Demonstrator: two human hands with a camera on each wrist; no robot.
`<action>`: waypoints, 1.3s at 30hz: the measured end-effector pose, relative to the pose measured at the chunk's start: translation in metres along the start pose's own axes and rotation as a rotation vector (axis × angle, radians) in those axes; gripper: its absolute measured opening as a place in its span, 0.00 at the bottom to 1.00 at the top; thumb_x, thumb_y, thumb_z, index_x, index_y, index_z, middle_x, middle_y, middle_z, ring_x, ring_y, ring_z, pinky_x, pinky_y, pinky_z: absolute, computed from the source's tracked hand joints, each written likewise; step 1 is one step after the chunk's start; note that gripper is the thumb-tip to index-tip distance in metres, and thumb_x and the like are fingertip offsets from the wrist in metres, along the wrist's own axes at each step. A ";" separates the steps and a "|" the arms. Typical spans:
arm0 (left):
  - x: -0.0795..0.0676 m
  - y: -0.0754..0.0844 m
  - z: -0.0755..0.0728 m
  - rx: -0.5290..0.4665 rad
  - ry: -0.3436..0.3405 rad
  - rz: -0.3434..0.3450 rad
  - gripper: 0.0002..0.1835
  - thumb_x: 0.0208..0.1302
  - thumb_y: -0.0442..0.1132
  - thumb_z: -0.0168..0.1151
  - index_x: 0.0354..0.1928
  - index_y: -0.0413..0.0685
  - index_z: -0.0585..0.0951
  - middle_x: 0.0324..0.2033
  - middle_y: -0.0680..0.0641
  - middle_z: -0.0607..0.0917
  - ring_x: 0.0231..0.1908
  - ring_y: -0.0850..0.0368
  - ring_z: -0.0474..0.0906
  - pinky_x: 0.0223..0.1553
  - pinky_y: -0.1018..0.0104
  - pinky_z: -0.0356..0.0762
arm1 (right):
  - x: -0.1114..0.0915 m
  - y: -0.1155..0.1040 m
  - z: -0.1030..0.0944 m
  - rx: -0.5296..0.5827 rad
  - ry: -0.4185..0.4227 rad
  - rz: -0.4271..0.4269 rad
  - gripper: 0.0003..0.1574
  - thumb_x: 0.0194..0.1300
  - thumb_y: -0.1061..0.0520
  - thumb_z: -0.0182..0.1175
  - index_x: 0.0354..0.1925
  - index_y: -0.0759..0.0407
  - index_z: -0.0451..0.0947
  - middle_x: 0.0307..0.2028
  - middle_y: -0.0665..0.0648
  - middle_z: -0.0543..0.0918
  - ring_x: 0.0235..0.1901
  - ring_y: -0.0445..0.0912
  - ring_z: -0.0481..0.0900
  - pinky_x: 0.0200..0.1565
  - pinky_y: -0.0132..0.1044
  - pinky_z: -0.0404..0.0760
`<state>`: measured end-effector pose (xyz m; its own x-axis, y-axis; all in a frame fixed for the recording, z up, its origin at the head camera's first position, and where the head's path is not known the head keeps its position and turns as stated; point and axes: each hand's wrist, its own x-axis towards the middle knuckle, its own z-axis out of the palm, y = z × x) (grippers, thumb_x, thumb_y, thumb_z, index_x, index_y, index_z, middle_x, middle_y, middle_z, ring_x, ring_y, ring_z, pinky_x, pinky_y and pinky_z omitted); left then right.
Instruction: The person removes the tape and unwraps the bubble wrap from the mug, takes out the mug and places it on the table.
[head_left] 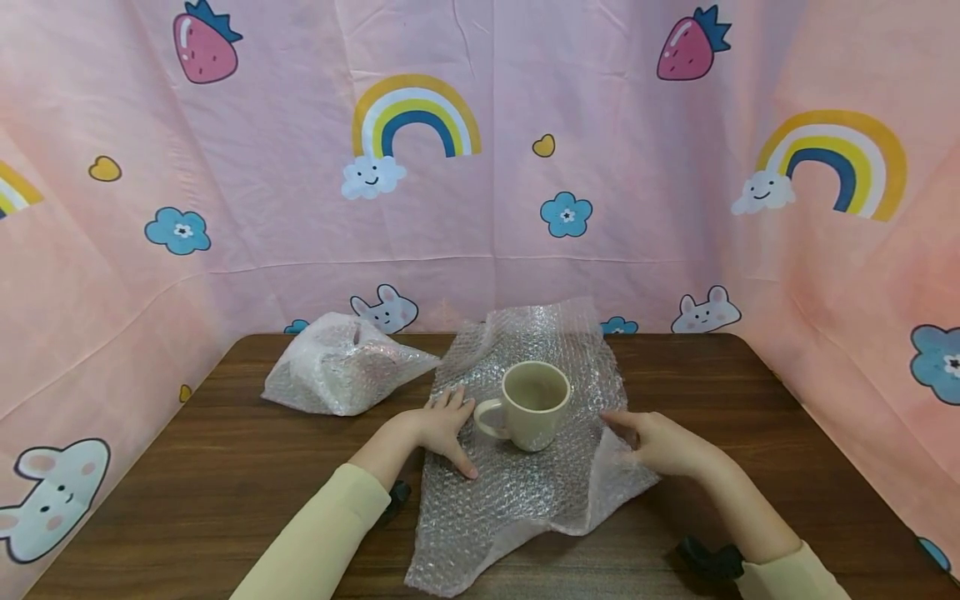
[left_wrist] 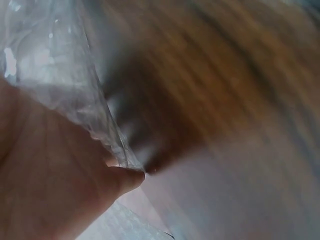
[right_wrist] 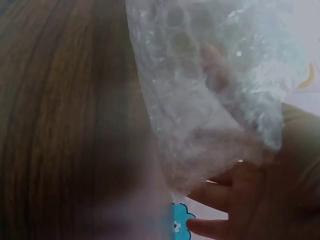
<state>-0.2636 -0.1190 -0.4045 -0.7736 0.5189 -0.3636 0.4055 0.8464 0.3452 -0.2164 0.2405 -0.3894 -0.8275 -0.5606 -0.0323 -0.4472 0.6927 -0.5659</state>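
Note:
A cream mug [head_left: 534,408] stands upright on a sheet of bubble wrap [head_left: 510,492], its handle towards the left. My left hand [head_left: 446,429] rests on the left part of the sheet with fingers spread, close to the mug handle. In the left wrist view its thumb [left_wrist: 125,180] lies at the edge of the plastic. My right hand [head_left: 660,442] holds the right edge of the sheet, which is raised and folded there. In the right wrist view, clear plastic [right_wrist: 190,100] lies between the thumb and the other fingers, partly hiding them.
A bubble-wrapped bundle [head_left: 337,367] lies at the back left of the brown wooden table [head_left: 225,483]; its contents cannot be made out. A pink patterned curtain [head_left: 465,217] surrounds the table's back and sides. Dark straps or devices [head_left: 708,558] show at both wrists.

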 end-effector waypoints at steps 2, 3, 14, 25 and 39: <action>0.000 0.000 -0.001 -0.002 0.001 -0.001 0.65 0.44 0.62 0.74 0.74 0.38 0.48 0.73 0.35 0.38 0.71 0.37 0.30 0.67 0.41 0.35 | 0.000 0.001 0.002 0.003 -0.033 -0.001 0.39 0.58 0.61 0.66 0.66 0.67 0.66 0.61 0.69 0.71 0.48 0.56 0.76 0.47 0.51 0.76; 0.001 0.000 -0.001 -0.003 0.001 -0.001 0.65 0.44 0.62 0.74 0.74 0.37 0.48 0.73 0.35 0.38 0.71 0.36 0.30 0.67 0.41 0.35 | -0.001 0.001 0.003 0.006 -0.053 0.001 0.41 0.58 0.58 0.68 0.66 0.67 0.65 0.62 0.70 0.70 0.50 0.59 0.75 0.49 0.54 0.75; -0.001 0.000 -0.005 -0.020 0.013 -0.023 0.63 0.46 0.60 0.74 0.74 0.38 0.47 0.73 0.35 0.37 0.70 0.36 0.28 0.65 0.35 0.32 | 0.000 0.002 0.007 0.016 -0.156 0.032 0.58 0.48 0.41 0.73 0.70 0.62 0.61 0.70 0.72 0.53 0.65 0.72 0.52 0.57 0.72 0.52; -0.002 -0.004 -0.006 -0.067 0.024 -0.038 0.62 0.47 0.58 0.74 0.75 0.40 0.47 0.73 0.35 0.37 0.70 0.35 0.27 0.63 0.32 0.30 | 0.003 0.011 0.011 0.053 -0.180 0.011 0.61 0.48 0.42 0.73 0.72 0.63 0.56 0.71 0.72 0.47 0.67 0.72 0.44 0.58 0.74 0.39; -0.005 -0.011 -0.005 -0.088 0.063 -0.049 0.57 0.53 0.57 0.70 0.76 0.45 0.47 0.73 0.36 0.39 0.71 0.36 0.29 0.61 0.30 0.31 | 0.002 0.018 0.013 0.014 -0.198 -0.042 0.65 0.49 0.42 0.73 0.72 0.67 0.51 0.71 0.74 0.43 0.68 0.70 0.42 0.59 0.72 0.35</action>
<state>-0.2670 -0.1315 -0.4019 -0.8216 0.4663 -0.3280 0.3245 0.8555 0.4035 -0.2216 0.2462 -0.4110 -0.7249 -0.6679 -0.1689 -0.4738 0.6613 -0.5816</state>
